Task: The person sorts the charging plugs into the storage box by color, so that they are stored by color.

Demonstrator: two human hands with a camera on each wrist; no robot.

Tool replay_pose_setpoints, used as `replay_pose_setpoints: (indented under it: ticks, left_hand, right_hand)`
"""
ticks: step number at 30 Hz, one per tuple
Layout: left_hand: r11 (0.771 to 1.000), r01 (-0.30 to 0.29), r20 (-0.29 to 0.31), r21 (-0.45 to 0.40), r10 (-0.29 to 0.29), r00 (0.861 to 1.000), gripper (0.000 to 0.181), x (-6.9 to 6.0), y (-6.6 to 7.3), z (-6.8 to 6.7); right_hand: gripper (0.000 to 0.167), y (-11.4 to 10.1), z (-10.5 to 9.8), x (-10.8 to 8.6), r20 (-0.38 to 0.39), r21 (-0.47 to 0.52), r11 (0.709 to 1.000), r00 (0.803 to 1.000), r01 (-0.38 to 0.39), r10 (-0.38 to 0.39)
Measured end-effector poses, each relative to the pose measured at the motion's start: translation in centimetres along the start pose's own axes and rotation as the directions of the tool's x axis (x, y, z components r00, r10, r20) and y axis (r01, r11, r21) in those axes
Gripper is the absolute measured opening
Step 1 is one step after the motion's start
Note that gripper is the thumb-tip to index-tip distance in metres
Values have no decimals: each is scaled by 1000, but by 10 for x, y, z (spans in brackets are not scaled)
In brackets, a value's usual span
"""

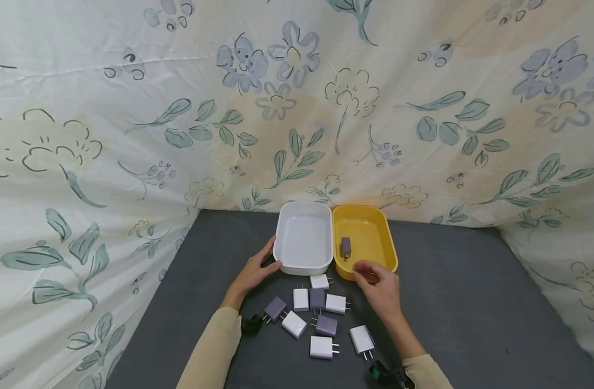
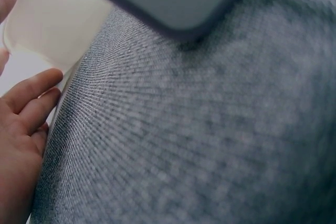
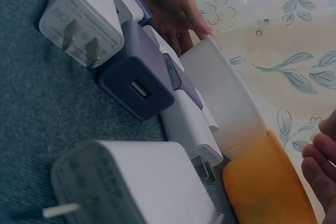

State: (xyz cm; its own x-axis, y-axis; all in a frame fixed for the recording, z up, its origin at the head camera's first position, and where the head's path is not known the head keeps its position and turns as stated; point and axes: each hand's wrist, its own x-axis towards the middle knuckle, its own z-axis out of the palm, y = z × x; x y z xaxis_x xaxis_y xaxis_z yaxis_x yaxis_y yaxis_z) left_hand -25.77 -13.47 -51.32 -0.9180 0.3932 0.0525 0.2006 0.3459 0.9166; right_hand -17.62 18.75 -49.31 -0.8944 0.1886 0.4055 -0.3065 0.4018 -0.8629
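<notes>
A white bin (image 1: 304,237) stands beside a yellow bin (image 1: 385,237), and a purple charger plug (image 1: 345,247) lies inside the yellow one. My left hand (image 1: 253,275) rests against the white bin's near left corner, thumb and fingers spread along its walls. Over the yellow bin's front rim is my right hand (image 1: 382,292), its fingers loosely bent with nothing visible between them. On the table in front lie several white charger plugs (image 1: 321,347) and purple charger plugs (image 1: 326,325). In the right wrist view, a white plug (image 3: 152,182) is closest to the camera.
The dark grey tabletop (image 1: 472,302) extends to both sides of the bins. Behind it hangs a floral cloth (image 1: 297,108), close to the bins' far edges. One white plug (image 1: 362,339) lies near my right wrist, and a purple plug (image 1: 275,308) near my left.
</notes>
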Motion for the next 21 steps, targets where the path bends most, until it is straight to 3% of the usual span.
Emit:
replay_pose_setpoints:
  ticks: [7,14,21]
  left_hand:
    - [1000,-7,10,7,7,1000,80,0,0,-1]
    - [1000,-11,4,5,11,1000,80,0,1,-1]
    - [1000,5,6,13,-5,1000,80,0,-1,-1]
  right_hand:
    - [19,-19,-5,-8,111,3,998,992,66,-66]
    - [22,10,2,-14,169,45,994,980,95,-102]
    - [27,35,9,-22,254,1,999,966,52,-51]
